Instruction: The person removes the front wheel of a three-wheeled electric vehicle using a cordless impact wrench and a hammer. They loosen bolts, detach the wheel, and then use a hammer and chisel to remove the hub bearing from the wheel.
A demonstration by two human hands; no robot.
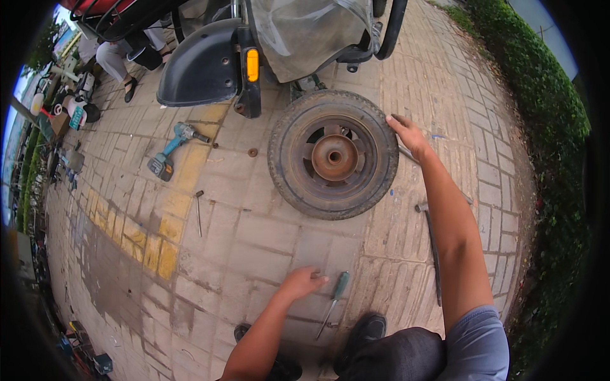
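A wheel [335, 158] with a worn black tyre and a rusty hub faces up at me, in front of a three-wheeled vehicle. My right hand [408, 136] reaches to the tyre's right edge, its fingers stretched out and the fingertips against the rubber. Lower down, my left hand [304, 283] hovers over the paving with loosely bent fingers and nothing visible in them. Just right of it lies a screwdriver [341, 286] with a green handle. Whether the wheel lies flat or leans, I cannot tell.
The vehicle's black mudguard [197, 66] overhangs the far side. A teal cordless impact wrench [173, 151], a socket wrench [199, 213] and a rusty ring [253, 152] lie on the left. A long metal bar [433, 254] lies under my right forearm. A person [117, 57] sits at far left.
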